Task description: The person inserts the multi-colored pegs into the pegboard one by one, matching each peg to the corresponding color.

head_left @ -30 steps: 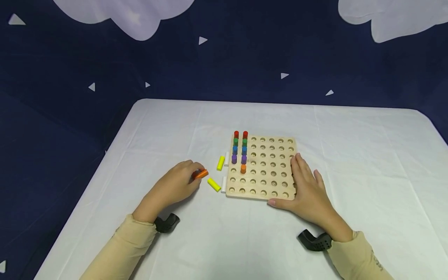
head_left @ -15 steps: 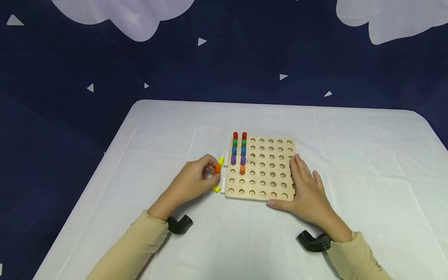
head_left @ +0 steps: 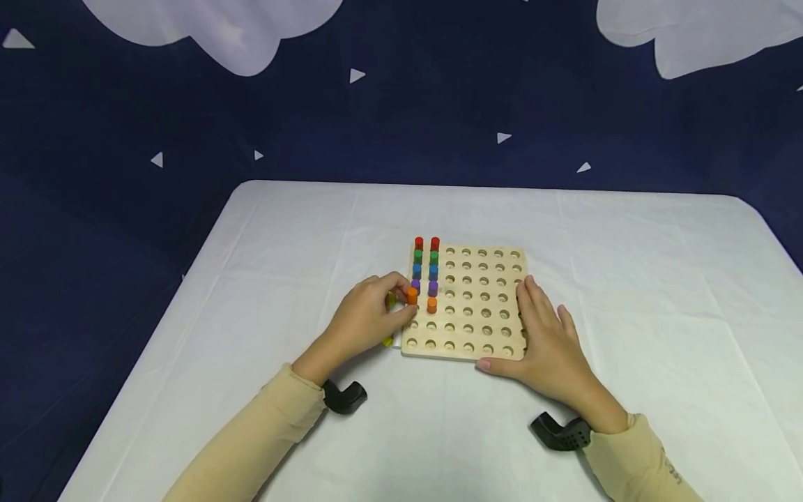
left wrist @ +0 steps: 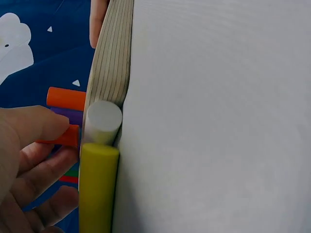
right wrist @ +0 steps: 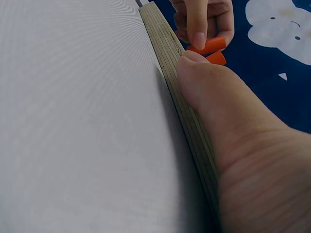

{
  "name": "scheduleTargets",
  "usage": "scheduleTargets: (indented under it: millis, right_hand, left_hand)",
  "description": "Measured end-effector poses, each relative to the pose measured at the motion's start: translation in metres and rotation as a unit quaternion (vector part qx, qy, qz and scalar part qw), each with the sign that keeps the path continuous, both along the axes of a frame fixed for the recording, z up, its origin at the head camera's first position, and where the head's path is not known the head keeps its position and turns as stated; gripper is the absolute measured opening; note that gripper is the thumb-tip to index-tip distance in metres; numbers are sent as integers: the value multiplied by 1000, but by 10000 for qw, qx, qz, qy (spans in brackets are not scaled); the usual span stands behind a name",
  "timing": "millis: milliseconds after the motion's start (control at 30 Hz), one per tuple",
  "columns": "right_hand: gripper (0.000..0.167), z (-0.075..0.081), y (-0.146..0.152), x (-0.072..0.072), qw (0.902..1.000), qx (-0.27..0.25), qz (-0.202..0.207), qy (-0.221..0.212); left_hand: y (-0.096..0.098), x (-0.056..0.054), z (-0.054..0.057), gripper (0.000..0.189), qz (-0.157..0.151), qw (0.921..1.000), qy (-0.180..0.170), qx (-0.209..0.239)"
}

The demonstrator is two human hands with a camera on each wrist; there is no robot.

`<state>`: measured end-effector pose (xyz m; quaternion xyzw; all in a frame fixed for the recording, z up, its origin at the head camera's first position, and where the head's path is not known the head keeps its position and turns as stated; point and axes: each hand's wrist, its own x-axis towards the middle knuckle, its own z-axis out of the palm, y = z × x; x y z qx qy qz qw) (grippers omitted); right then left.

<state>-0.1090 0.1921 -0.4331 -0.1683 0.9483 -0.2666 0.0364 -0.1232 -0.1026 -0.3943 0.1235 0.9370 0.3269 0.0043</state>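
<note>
A wooden peg board [head_left: 440,336] with rows of round holes lies on the white table. My left hand [head_left: 364,317] pinches an orange peg [head_left: 412,295] upright between thumb and fingers, over the fifth hole of the board's left column. In the second column of that row stands another orange peg [head_left: 431,305]. Behind them are pairs of purple pegs [head_left: 433,288], blue pegs [head_left: 433,272], green pegs [head_left: 434,258] and red pegs [head_left: 436,243]. My right hand [head_left: 555,341] rests against the board, fingers extended along its right edge and thumb at the near edge.
Beside the board's left edge lie a yellow peg [left wrist: 98,189] and a white peg [left wrist: 104,116], close below my left hand. More loose pegs there are mostly covered by that hand. A dark blue backdrop [head_left: 401,111] hangs behind the table.
My left hand has moved right from beside the loose pegs to the board's left column, carrying the orange peg and turning it upright. My right hand has stayed at the board's edge.
</note>
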Motion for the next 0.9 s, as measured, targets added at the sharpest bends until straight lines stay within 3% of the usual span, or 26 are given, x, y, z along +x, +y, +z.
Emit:
scheduleTargets:
  millis: [533, 900]
  right_hand:
    - [140, 1, -1, -1, 10000, 40, -17, -30]
    - [140, 1, 0, -1, 10000, 30, -12, -33]
  left_hand:
    - [4, 0, -7, 20, 200, 9997, -45, 103]
    - [-9, -1, -5, 39, 227, 9976, -469, 456]
